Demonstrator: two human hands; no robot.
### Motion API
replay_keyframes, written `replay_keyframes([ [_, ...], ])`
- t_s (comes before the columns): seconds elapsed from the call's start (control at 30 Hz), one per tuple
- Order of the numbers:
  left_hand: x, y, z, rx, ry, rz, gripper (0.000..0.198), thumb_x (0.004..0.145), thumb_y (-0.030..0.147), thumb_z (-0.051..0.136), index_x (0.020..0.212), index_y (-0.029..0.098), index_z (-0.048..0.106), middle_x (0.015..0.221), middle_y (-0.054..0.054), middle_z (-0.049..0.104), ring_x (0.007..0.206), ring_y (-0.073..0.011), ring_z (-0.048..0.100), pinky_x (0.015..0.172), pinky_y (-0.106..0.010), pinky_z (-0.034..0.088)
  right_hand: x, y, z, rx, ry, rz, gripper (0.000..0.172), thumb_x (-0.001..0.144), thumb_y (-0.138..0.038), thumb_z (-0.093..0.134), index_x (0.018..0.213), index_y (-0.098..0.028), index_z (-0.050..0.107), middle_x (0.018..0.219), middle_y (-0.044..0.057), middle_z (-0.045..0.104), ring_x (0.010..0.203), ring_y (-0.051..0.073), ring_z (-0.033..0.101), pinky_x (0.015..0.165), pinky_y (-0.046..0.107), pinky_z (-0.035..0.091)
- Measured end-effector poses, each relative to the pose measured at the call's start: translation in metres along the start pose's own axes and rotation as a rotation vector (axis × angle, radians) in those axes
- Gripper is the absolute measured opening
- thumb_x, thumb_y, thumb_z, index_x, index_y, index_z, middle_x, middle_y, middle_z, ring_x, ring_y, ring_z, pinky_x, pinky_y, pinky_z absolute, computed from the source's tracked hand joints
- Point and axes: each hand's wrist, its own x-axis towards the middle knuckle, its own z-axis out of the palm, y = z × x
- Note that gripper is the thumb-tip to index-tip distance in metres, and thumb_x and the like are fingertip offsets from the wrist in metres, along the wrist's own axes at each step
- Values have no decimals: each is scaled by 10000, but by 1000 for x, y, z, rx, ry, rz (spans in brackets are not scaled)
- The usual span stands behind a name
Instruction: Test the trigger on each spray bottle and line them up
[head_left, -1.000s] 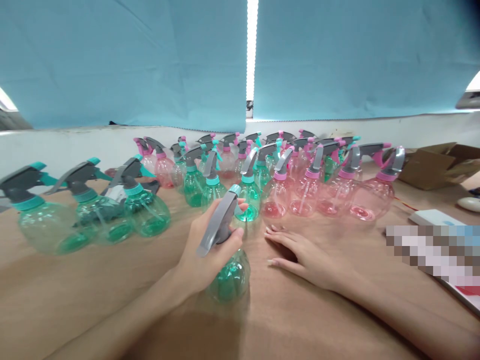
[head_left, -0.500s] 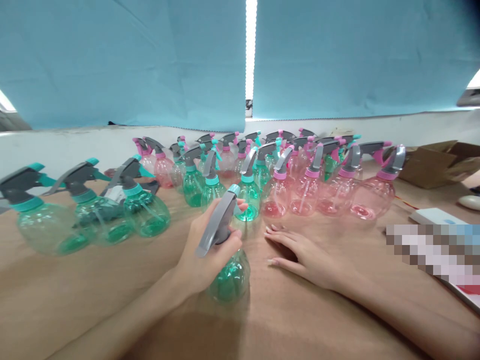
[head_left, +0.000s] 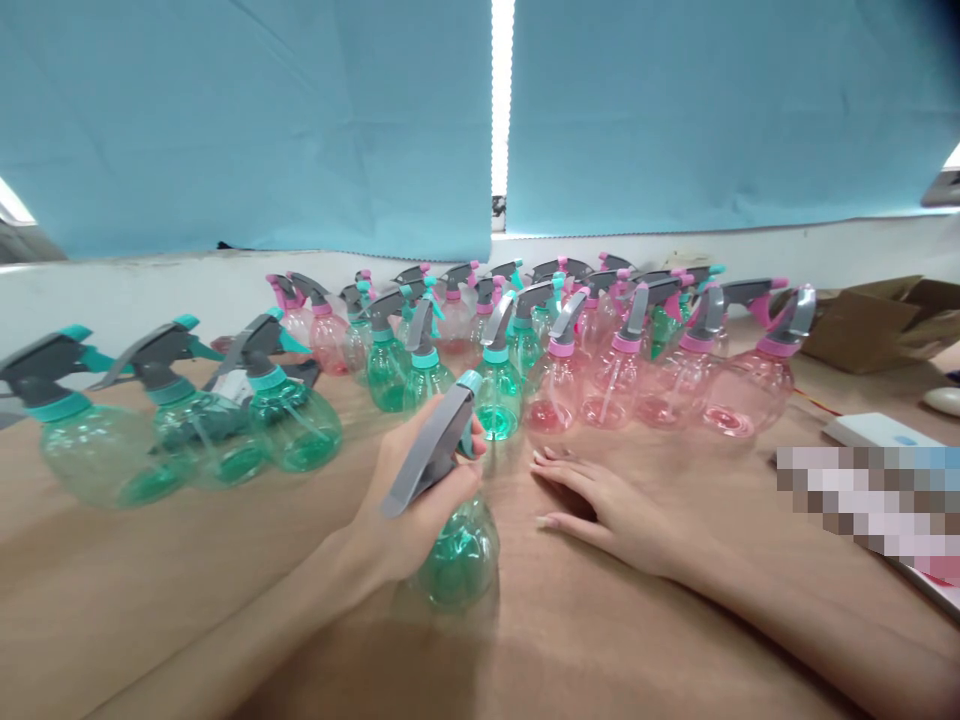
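My left hand (head_left: pixel 420 490) is wrapped round the neck and trigger of a green spray bottle (head_left: pixel 459 560). Its grey head with a teal nozzle shows above my fingers, and its clear green body is below them, over the tabletop. Whether the base touches the table I cannot tell. To the right, my right hand (head_left: pixel 607 510) lies palm down on the brown table (head_left: pixel 570 640), fingers stretched out, holding nothing. Just beyond my hands stand another green spray bottle (head_left: pixel 498 395) and a pink spray bottle (head_left: pixel 553 395).
Several pink and green spray bottles crowd the back. On the left, a row of green spray bottles (head_left: pixel 294 430) faces away. At right are a cardboard box (head_left: pixel 862 325), a white device (head_left: pixel 877 432), a pixelated flat item (head_left: pixel 862 500) and a white mouse (head_left: pixel 942 401). Blue cloth (head_left: pixel 247 130) hangs behind.
My left fingers have shifted slightly on the trigger, and the spray head has tipped back a little. My right hand stays in place on the table.
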Motion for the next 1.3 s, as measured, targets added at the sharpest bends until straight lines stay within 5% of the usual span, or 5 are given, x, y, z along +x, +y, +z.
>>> replay_keyframes([
  [0.27, -3, 1, 2, 51, -9, 10, 213, 810, 239, 540, 1021, 233, 562, 791, 21, 608, 575, -120, 532, 541, -259, 434, -1, -1, -1, 8, 18, 4, 550, 902, -520, 567, 1373, -241, 512, 1414, 99, 544, 1318, 306, 481, 1071, 508, 418],
  [0.57, -4, -1, 7, 111, 80, 29, 300, 852, 234, 539, 1150, 212, 570, 1110, -34, 659, 745, -137, 634, 656, -275, 512, 0, -2, -1, -6, -7, 7, 553, 917, -523, 542, 1367, -203, 508, 1433, 106, 523, 1337, 299, 459, 1081, 516, 406],
  [1.3, -4, 0, 7, 104, 52, 18, 286, 859, 266, 526, 1133, 195, 562, 992, -32, 656, 714, -146, 613, 607, -281, 469, -1, 1, 2, 0, 18, -11, 539, 914, -511, 554, 1364, -217, 512, 1422, 106, 534, 1332, 299, 466, 1071, 519, 417],
])
